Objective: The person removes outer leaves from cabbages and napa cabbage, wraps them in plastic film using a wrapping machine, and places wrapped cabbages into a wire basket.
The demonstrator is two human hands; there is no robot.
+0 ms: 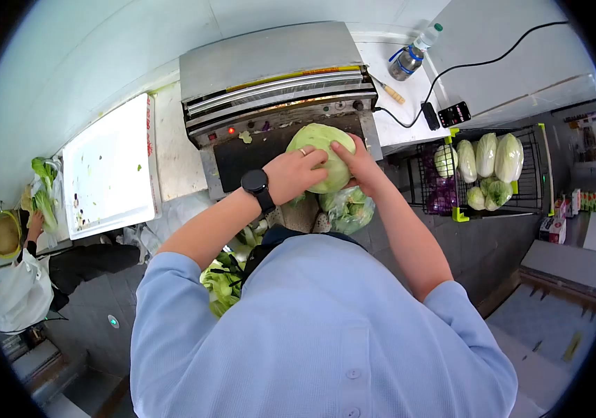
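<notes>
A round pale green cabbage [320, 138] is held over the front of a film-wrapping machine [270, 56]. My left hand [296, 173], with a ring and a black watch at the wrist, presses bent fingers on the cabbage's near left side. Around its right side curls my right hand [363, 165], thumb on the leaf surface; its other fingers are partly hidden. Below the hands, close to my body, sits a plastic-wrapped green vegetable [347, 209]. The machine's dark plate [239, 161] lies left of the cabbage, with leaf scraps near its back edge.
At right, a wire cart [531, 167] carries several wrapped cabbages. A bottle [409, 59], a wooden-handled tool [391, 91], a phone [454, 114] and a black cable lie behind it. Left stands a white tray [113, 167]; beyond it a co-worker's hand [36, 224] touches leafy greens. Loose leaves [221, 285] are below me.
</notes>
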